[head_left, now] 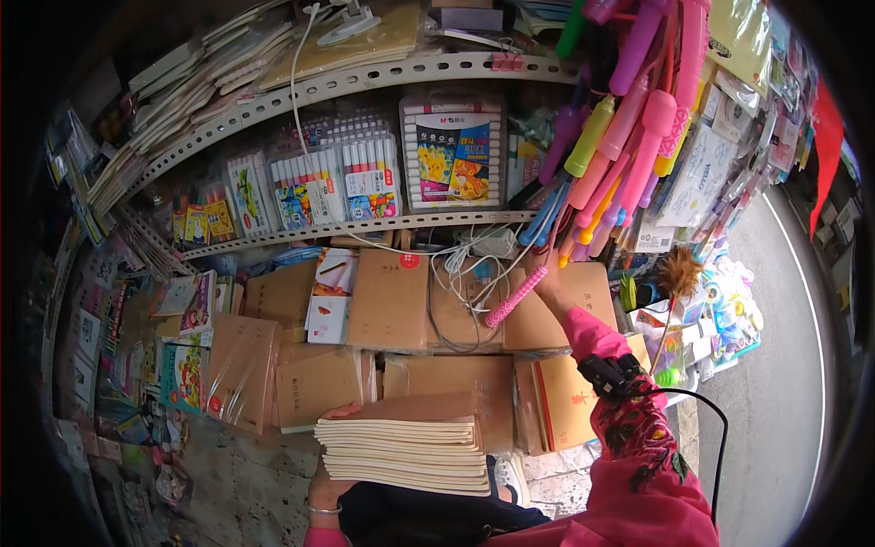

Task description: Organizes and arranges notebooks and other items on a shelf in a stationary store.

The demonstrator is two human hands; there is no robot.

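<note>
My left hand (330,490) supports a thick stack of brown-covered notebooks (407,443) from underneath, held against my body low in the picture; a fingertip shows at the stack's far left corner. My right hand (545,278) reaches up and forward in a pink patterned sleeve and grips a pink jump-rope handle (516,296), one of a bunch of coloured jump ropes (620,137) hanging at the upper right. A black band with a cable sits on that wrist.
Brown notebooks in wrapped bundles (392,301) lie across the stall counter. Above them, metal shelves (365,223) carry marker sets (453,153) and paper stacks. White cables (465,260) trail over the counter. Small toys (720,310) and a road are at right.
</note>
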